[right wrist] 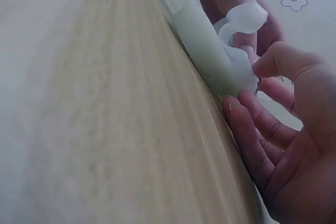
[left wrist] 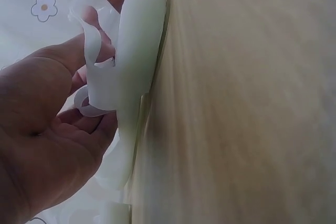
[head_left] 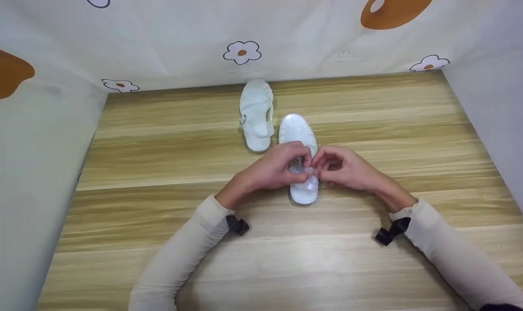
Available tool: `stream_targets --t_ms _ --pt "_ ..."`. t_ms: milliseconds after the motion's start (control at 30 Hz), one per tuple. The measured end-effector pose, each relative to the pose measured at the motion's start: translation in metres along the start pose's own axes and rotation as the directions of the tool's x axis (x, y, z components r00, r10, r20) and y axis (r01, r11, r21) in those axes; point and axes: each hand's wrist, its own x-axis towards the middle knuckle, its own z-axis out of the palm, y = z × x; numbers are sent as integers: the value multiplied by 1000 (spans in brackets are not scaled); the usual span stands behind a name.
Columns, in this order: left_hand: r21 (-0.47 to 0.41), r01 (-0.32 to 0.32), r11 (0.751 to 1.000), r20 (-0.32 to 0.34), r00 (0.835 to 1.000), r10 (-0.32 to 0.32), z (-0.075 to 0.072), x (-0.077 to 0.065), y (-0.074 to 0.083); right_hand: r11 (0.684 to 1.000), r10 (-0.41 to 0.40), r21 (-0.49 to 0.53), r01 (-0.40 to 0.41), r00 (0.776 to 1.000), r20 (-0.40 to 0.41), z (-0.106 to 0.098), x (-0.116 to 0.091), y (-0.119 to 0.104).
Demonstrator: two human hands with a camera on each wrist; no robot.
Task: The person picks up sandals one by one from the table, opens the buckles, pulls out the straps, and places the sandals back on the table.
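Note:
A white sandal [head_left: 296, 125] lies sole down on the wooden surface, between both hands. My left hand [head_left: 278, 166] reaches over it from the left, thumb and fingers pinching at its strap [left wrist: 97, 61]. From the other side my right hand [head_left: 347, 168] pinches at the strap's right side, its fingertips meeting the left ones. In the right wrist view, the fingertips touch the side of the sandal [right wrist: 210, 51] near a small metal piece. The fingers largely hide the fastening. A second white sandal [head_left: 256, 103], with a buckle on its left side, lies farther back to the left.
The wood-grain surface [head_left: 166, 168] ends at a pale cloth backdrop [head_left: 179, 43] printed with flowers and brown shapes. Pale walls stand at the left [head_left: 28, 172] and right [head_left: 494, 99]. The second sandal's toe is close to the backdrop.

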Motion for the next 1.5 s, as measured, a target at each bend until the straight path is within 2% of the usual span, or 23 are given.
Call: stream_targets --t_ms 133,233,333,467,567,667,833,1033,1233,1400,1500 --pt "25 -3 1000 16 1000 3 0 0 0 1000 -3 -9 3 1000 3 0 -1 -1" --pt "9 -2 1000 25 1000 2 -1 0 -1 1000 -10 -18 10 1000 6 -1 -1 -2" --pt "-64 4 998 20 1000 -3 -1 -1 -4 1000 -12 -19 12 1000 4 0 -1 -1" --pt "-180 33 983 6 999 -33 -3 -3 -7 1000 6 -14 -6 1000 2 -1 -1 0" --pt "-202 59 978 4 998 -59 -4 -4 -7 999 41 2 -41 999 4 -1 -2 1" --pt "-169 74 983 -3 997 -75 -5 -4 -5 997 76 17 -76 997 14 -2 -3 1" --pt "-53 88 995 -25 996 -89 -7 -4 3 995 103 0 -103 994 33 -3 -4 0" --pt "52 73 996 23 997 -74 -5 -3 7 994 104 6 -105 994 24 -1 -5 0" --pt "59 56 997 44 997 -58 -2 -3 6 999 47 10 -47 999 5 1 -5 1" --pt "16 42 999 59 997 -43 -3 -2 4 999 19 49 -20 1000 12 1 -5 1" --pt "-17 19 1000 46 999 -18 -3 -3 -1 998 19 64 -20 1000 18 0 -5 2"
